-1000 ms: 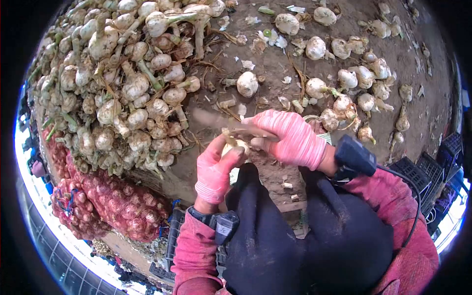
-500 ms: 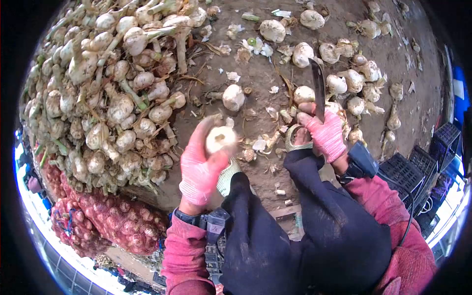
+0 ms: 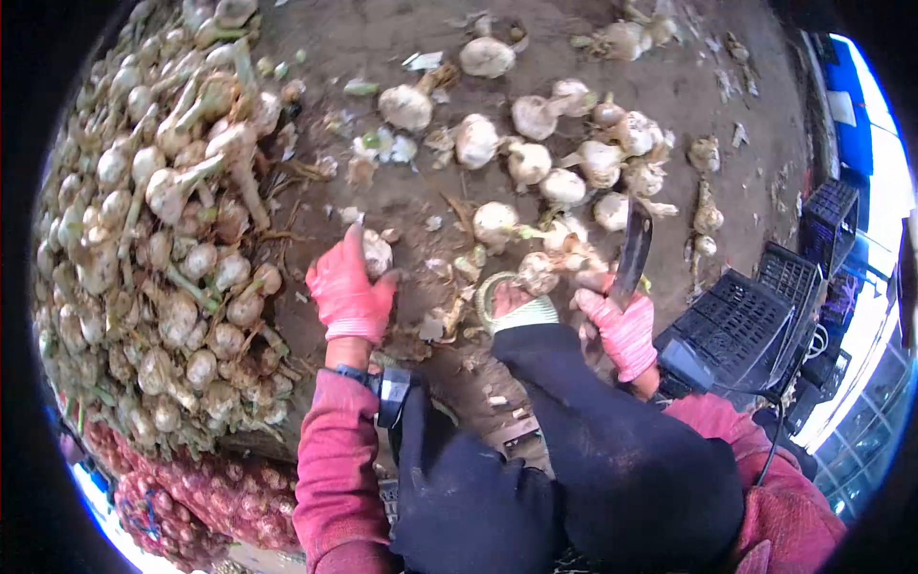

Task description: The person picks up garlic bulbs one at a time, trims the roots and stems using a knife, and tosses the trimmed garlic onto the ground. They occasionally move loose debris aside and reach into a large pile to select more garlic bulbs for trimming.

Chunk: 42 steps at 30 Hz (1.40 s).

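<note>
My left hand (image 3: 350, 292), in a pink glove, has its thumb and fingers around a dirty white garlic bulb (image 3: 378, 253) at ground level, beside the large heap of garlic (image 3: 182, 297). Part of that bulb is hidden by the fingers. My right hand (image 3: 617, 325), gloved in pink too, grips a knife (image 3: 633, 251), its dark curved blade pointing up and away from me. Just beyond the right hand lie several garlic bulbs (image 3: 495, 223), some with stems and roots. One bulb (image 3: 537, 273) rests against my foot.
Red net sacks of garlic (image 3: 229, 497) lie at lower left. Black plastic crates (image 3: 732, 316) stand on the right. Peel scraps and cut stems (image 3: 435, 325) litter the soil between my legs, and further bulbs (image 3: 488, 57) lie farther out.
The pale trimmed bulb has left my left hand, which has moved left to another bulb on the ground. My right hand still holds the knife. The view has shifted to the right.
</note>
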Each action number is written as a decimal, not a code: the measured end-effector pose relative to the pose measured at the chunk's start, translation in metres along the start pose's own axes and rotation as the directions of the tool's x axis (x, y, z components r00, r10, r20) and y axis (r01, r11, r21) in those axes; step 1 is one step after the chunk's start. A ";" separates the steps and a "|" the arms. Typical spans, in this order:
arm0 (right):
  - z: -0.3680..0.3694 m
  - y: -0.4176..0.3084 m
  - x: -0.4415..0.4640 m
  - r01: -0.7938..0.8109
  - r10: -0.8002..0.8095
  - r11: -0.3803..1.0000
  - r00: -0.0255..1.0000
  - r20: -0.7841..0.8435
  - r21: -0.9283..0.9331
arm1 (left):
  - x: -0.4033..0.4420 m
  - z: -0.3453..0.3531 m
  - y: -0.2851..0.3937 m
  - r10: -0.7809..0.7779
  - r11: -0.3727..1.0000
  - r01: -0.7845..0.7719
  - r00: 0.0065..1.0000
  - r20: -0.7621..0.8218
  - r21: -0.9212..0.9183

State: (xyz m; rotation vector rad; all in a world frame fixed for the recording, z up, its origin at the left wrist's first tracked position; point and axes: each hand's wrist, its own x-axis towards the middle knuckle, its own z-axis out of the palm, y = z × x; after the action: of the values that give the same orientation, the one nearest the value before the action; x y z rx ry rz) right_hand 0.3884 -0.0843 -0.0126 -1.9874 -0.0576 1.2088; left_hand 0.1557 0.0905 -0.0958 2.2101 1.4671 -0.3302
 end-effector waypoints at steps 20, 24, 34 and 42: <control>-0.164 0.047 -0.176 0.350 -0.328 0.913 0.935 -0.132 0.209 | -0.355 -0.214 -0.025 -0.246 0.406 -0.375 0.833 -0.495 -0.834; -0.188 0.060 -0.190 0.477 -0.451 0.852 0.878 -0.159 0.216 | -0.441 -0.229 0.004 -0.156 0.435 -0.535 0.747 -0.646 -0.724; -0.232 0.086 -0.208 0.549 -0.495 0.740 0.836 -0.238 0.390 | -0.478 -0.186 0.074 -0.016 0.336 -0.482 0.856 -0.516 -0.809; -0.217 0.060 -0.253 0.601 -0.576 0.751 0.799 -0.173 0.274 | -0.519 -0.140 0.049 -0.168 0.477 -0.348 0.865 -0.472 -0.807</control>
State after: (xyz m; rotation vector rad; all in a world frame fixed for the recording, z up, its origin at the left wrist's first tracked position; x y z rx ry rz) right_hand 0.3965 -0.3596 0.1836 -1.5493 -0.4015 0.6694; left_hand -0.0149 -0.2716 0.2656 1.4753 1.2601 0.9541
